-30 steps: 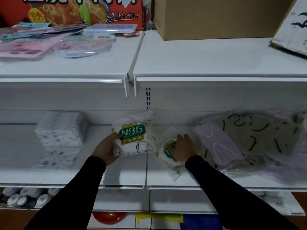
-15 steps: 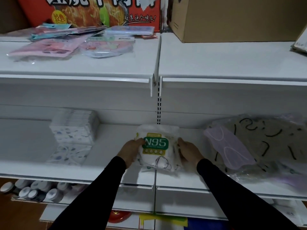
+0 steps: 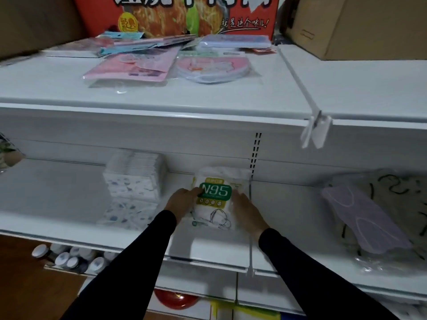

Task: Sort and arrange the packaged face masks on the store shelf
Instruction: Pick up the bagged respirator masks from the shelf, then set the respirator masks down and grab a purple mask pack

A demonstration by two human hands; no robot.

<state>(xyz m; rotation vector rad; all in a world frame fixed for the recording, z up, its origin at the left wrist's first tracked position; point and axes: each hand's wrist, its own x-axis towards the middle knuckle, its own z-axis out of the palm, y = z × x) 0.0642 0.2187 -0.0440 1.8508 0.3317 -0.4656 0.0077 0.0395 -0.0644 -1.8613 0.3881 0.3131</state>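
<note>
A white N95 mask pack (image 3: 216, 197) with a green label stands on the middle shelf (image 3: 57, 192), just left of the upright slot strip. My left hand (image 3: 182, 203) grips its left edge and my right hand (image 3: 246, 210) holds its right edge. More white packs seem stacked behind it, mostly hidden. To the left sits a stack of white patterned mask packs (image 3: 134, 179), with another such pack (image 3: 129, 213) lying flat in front. On the right lies a heap of bagged masks, a lilac one (image 3: 360, 220) on top of beige ones (image 3: 397, 188).
The top shelf (image 3: 231, 93) carries pink mask packets (image 3: 131, 69), a round pink pack (image 3: 212, 68) and flat blue packets (image 3: 235, 40). A red food box (image 3: 184, 15) and a cardboard box (image 3: 360, 26) stand behind. Bottles (image 3: 67, 259) sit on the lower shelf at left.
My right hand left the pack lying at the right and joined the left on the N95 pack. Both hands carried it leftward, closer to the patterned stack. The view shifted left.
</note>
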